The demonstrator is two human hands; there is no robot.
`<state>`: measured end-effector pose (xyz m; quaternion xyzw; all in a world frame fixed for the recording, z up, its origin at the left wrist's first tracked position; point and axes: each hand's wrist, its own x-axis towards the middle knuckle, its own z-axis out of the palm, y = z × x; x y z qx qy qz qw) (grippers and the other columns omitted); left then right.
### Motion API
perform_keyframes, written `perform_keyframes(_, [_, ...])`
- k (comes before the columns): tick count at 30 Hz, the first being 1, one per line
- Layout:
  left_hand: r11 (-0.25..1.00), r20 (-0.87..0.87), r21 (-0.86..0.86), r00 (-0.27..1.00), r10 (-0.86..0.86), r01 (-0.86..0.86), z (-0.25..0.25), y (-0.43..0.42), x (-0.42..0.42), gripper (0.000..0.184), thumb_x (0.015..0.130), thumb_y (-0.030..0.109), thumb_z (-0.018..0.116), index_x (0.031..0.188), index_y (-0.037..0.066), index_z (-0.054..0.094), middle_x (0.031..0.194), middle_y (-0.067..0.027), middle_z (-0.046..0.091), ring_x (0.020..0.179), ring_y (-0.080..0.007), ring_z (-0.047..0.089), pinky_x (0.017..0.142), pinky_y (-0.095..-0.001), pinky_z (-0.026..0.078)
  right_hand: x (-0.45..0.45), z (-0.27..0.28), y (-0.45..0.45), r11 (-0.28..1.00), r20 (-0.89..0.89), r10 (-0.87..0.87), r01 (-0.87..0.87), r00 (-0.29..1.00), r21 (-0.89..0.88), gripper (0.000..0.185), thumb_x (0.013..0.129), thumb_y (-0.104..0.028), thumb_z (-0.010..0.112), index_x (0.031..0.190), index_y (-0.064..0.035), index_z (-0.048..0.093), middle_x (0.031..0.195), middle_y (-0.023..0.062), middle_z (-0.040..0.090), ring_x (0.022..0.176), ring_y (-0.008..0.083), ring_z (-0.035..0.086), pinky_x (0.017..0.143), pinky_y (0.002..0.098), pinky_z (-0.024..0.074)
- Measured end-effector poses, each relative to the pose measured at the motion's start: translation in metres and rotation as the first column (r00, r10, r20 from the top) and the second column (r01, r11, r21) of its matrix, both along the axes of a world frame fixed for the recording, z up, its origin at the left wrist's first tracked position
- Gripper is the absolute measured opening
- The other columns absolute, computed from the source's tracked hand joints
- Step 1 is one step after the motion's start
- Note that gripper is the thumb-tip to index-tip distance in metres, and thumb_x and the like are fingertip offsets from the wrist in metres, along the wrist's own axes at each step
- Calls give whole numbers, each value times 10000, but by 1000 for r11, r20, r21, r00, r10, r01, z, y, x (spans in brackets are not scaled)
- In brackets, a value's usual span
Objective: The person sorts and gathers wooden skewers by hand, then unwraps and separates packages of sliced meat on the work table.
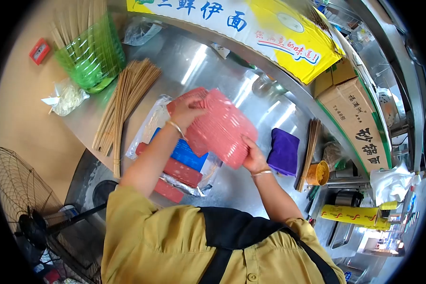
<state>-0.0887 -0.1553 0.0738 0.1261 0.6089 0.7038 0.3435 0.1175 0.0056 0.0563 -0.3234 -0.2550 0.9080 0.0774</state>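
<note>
Between both hands is a pink ridged sheet [227,125], tilted above the metal table. My left hand [190,113] grips its upper left side, where another pinkish-red piece [177,100] shows by the fingers. My right hand [254,157] pinches the lower right edge. Below lies a blue slab [187,156], partly hidden by the sheet and my left forearm. Reddish blocks [182,173] lie close to it on clear and silvery wrapping [204,188]. Whether the pink sheet is one layer or a stack is hard to make out.
Bundled wooden skewers [128,99] lie left, near a green basket [94,57] of sticks. A folded purple cloth [284,151], more skewers [310,154] and an orange tub [318,173] stand right. Cartons [357,123] line the back. A wire fan guard [21,184] is lower left.
</note>
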Motion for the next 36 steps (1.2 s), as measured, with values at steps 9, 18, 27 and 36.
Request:
perform_keyframes(9, [943,181,293,960,-213,154,56,-31,121,313,844,131,615,1134,32,548,964,-17,582,909,-118,553,818,-269,448,124,-23,1,995,-98,-95,90,991,-51,438,845,-158,595,1237,-18,460,1204,123,547,1095,267,531,957,409,424])
perform_keyframes(18, [762,-663,-526,743,-89,-379,-60,-59,-41,391,800,251,602,1135,52,572,1098,-203,565,1030,-338,540,908,-387,425,155,-14,5,970,-172,-242,232,955,-73,454,820,-169,623,1219,-19,468,1188,144,553,1087,291,533,952,440,426])
perform_keyframes(27, [607,-668,-689,672,-319,-396,-44,-45,-58,276,739,262,671,927,64,630,990,-157,616,943,-319,571,830,-391,452,181,-18,3,954,-148,-299,292,943,-69,489,821,-215,630,1233,-18,454,1202,157,542,1097,312,527,944,463,432])
perform_keyframes(36, [887,-589,-405,805,-69,-221,-75,-50,-88,162,710,116,705,745,40,568,710,-79,619,670,-174,607,623,-313,479,177,-18,2,943,-143,-330,318,933,-99,450,819,-160,620,1217,-13,469,1175,158,560,1081,304,539,943,450,435])
